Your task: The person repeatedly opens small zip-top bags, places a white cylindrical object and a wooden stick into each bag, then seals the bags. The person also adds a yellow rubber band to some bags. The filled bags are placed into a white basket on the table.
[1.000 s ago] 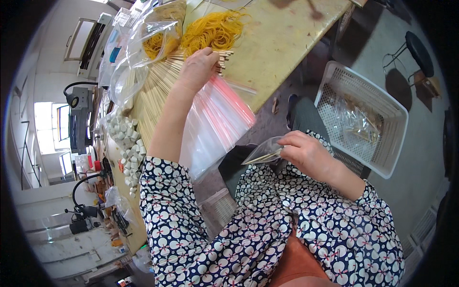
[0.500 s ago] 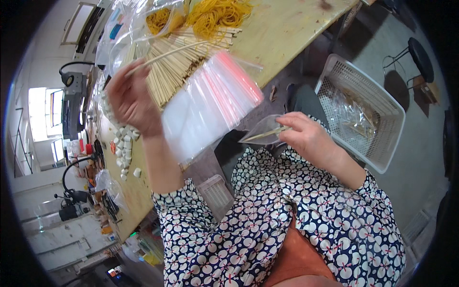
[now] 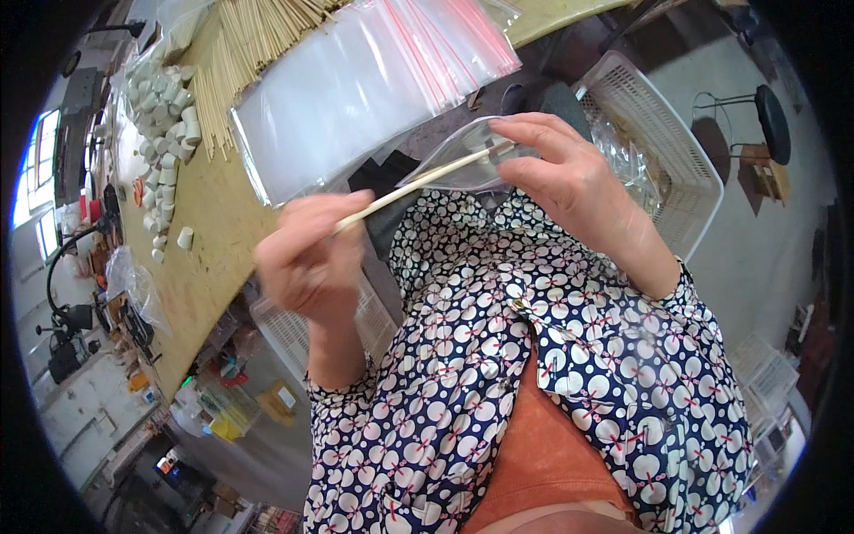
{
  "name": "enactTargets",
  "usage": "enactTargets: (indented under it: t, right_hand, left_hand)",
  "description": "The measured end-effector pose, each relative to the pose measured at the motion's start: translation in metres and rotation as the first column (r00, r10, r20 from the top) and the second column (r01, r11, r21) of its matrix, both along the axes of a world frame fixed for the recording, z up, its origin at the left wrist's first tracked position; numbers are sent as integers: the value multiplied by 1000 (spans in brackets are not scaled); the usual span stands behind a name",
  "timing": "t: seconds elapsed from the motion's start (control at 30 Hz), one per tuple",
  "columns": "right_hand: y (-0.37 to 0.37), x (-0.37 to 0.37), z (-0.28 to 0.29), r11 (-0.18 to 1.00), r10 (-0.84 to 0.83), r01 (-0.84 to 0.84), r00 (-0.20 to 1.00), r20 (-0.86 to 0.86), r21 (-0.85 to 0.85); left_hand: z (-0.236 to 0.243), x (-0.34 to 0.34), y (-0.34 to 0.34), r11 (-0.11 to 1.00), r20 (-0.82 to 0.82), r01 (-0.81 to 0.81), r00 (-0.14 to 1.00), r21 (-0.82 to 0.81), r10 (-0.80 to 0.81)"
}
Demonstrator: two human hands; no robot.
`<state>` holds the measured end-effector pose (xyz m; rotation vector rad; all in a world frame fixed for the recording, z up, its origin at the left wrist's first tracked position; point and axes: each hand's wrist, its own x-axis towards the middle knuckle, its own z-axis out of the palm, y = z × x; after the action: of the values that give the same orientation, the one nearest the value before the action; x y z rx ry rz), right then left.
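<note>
Left of centre, our left hand (image 3: 313,254) pinches a pale slender wooden stick (image 3: 418,184) near one end, leaving its length free across a clear plastic bag (image 3: 460,145), upper centre, whose edge our right hand (image 3: 569,173) grips, seemingly spreading its mouth.

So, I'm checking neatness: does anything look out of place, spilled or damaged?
One small white cup-like piece sits apart from the loose heap of white pieces on the table, so it looks stray. The held stick and clear bag show no visible damage.
</note>
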<state>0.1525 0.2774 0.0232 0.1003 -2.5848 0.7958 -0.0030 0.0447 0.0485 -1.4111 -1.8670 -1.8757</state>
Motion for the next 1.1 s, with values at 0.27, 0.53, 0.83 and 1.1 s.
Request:
enactTargets:
  t: [0.27,0.53,0.83,1.1]
  right_hand:
    - [-6,0,-1,1000,23,-23,1000,16,4]
    - [8,9,7,999,-38,38,999,15,-24]
    - [11,9,0,995,-82,73,986,-143,-71]
    - [19,22,-10,989,-138,133,987,-78,-69]
  left_hand:
    - [-31,-5,36,947,-240,-67,971,-313,-11]
    - [-11,-17,37,961,-208,26,974,-275,-86]
    - [-41,-8,62,948,-108,54,990,-313,-92]
    - [-33,-12,61,799,-355,-2,897,-601,-265]
